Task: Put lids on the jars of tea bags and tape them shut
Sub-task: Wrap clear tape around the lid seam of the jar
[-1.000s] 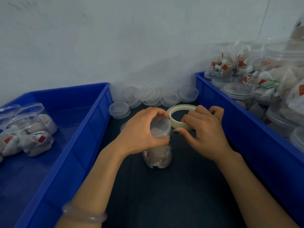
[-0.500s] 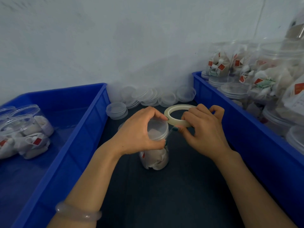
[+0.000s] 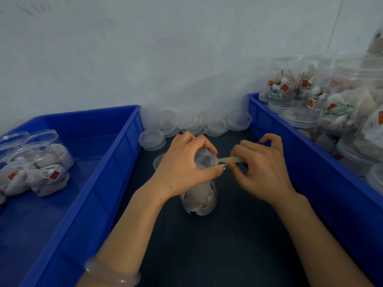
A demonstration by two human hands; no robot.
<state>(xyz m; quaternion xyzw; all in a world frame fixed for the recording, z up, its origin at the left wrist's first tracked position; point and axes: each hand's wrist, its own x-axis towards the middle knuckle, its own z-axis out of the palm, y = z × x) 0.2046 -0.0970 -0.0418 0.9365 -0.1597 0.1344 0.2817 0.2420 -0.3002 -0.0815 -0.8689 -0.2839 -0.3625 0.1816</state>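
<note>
Where the forearms meet over the middle of the dark worktop [image 3: 217,245], the jar [image 3: 200,200] stands upright, packed with tea bags. The left hand [image 3: 182,168] curls over its lid [image 3: 204,160], fingers and thumb gripping the rim. Touching it, the right hand [image 3: 261,172] has its fingers curled round the tape [image 3: 232,160], the roll edge-on with its near end at the lid's rim. The jar looks light, thin-walled and slick. It would likely spin or tip unless pinned from above by the lid, and squeezing the wall may dent it. At the far edge, spare lids [image 3: 152,139] pile against the wall. Some other jars [image 3: 41,168] lie in the left bin [image 3: 99,183], and more crowd the right bin [image 3: 310,162].
</note>
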